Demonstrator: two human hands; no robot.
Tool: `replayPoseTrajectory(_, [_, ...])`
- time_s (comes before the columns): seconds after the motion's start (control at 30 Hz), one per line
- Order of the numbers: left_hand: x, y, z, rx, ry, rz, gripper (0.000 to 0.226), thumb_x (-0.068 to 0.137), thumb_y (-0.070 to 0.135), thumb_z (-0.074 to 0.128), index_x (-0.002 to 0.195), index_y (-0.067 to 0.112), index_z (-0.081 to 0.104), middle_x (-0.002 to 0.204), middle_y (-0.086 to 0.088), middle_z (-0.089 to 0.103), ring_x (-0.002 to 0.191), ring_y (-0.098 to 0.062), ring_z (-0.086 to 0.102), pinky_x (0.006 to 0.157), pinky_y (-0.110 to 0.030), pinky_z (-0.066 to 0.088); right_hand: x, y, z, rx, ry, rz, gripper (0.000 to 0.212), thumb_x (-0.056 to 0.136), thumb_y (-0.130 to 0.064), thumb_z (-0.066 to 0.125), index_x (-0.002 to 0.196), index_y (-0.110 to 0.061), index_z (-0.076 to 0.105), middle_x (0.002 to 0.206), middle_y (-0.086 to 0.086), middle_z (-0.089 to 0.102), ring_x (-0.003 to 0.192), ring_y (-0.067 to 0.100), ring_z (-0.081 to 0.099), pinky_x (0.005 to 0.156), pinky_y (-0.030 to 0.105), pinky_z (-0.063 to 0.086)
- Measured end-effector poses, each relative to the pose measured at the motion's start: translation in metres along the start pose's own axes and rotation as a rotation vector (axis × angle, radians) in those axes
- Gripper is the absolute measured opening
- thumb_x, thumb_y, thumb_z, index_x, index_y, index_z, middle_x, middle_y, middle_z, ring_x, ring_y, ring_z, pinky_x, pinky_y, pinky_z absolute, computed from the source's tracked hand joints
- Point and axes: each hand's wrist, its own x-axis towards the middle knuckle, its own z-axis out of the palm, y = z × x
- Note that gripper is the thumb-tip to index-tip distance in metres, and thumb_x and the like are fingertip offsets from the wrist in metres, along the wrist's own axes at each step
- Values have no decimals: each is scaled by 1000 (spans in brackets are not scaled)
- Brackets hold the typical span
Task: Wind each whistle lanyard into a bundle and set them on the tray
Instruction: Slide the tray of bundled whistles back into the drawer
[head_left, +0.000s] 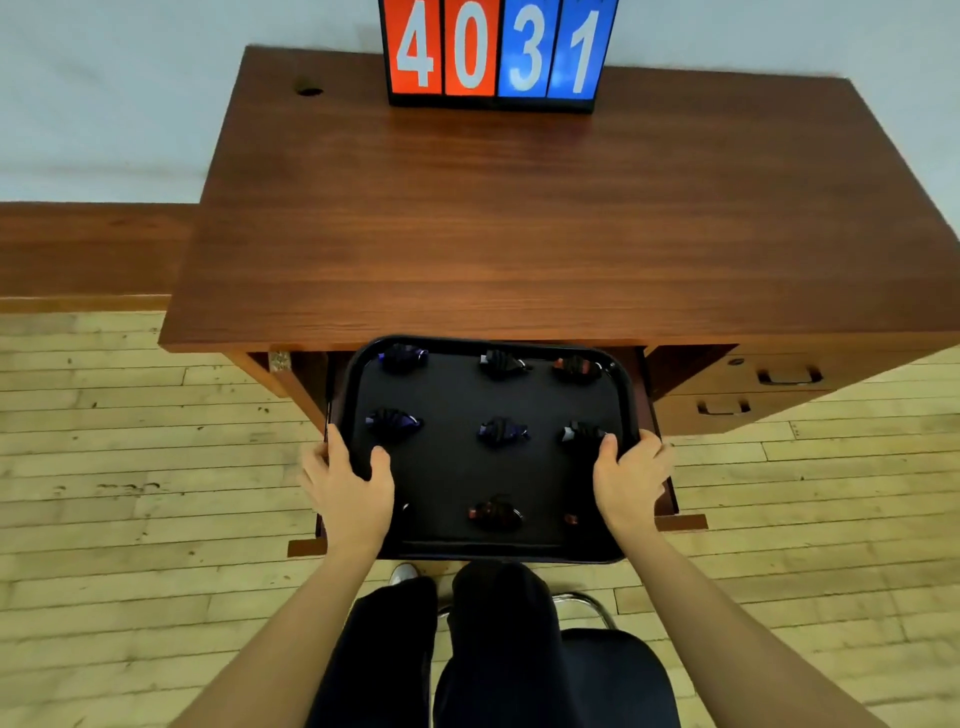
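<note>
While my fingers (381, 460) curl over both side rims of the tray (470, 473), I see my left hand (347, 486) gripping the left edge with its thumb lying on the tray floor, and my right hand (631, 480) gripping the right edge the same way. Seven wound lanyard bundles (503, 431) show fully on the dark tray, three along the far rim, three across the middle and one near me; two more small bits peek out beside my wrists, too hidden to tell. This tray sits over an open drawer (667, 512) under the front edge of the wooden bench (519, 234). At the back of the bench stands a scoreboard (496, 52) reading 40 and 31. Below, my dark-trousered knees (498, 623) sit above a plank floor (130, 467).
</note>
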Motion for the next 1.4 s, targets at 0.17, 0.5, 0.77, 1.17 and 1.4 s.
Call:
replayPoseTrajectory(0.17, [-12,-17,7,-21,-31,-67,68,81,41,48,141,11,35,131,-15,35,120,-30,31,104,-45,29,-5,17,2,-14,-32,28,49,93,-25,51,131,4,36,131,22,36,122,37,34,99,50,30])
replayPoseTrajectory(0.5, [25,-37,36,-21,-116,-83,65,89,27,54,144,10,22,144,-15,22,133,-31,20,109,-52,23,39,13,31,3,-210,-65,53,94,-20,50,135,7,30,133,24,30,123,37,31,97,43,32])
replayPoseTrajectory(0.77, [45,-40,54,-9,-140,-88,68,89,27,57,143,7,21,142,-16,22,128,-34,21,108,-50,20,63,19,49,-42,-345,-112,55,94,-13,45,139,6,20,139,22,20,124,37,29,102,46,30])
replayPoseTrajectory(1.17, [42,-33,53,222,-186,-135,75,88,35,54,146,9,14,145,-15,18,131,-36,19,108,-48,17,60,17,46,-301,-346,-107,52,93,-21,45,137,1,29,138,20,31,123,38,36,104,45,24])
replayPoseTrajectory(1.4, [14,-25,43,278,-137,124,58,86,32,60,133,7,37,134,-13,29,121,-34,28,102,-46,25,19,17,34,-187,-247,-326,35,89,-20,56,120,-6,49,120,12,48,111,28,45,94,37,33])
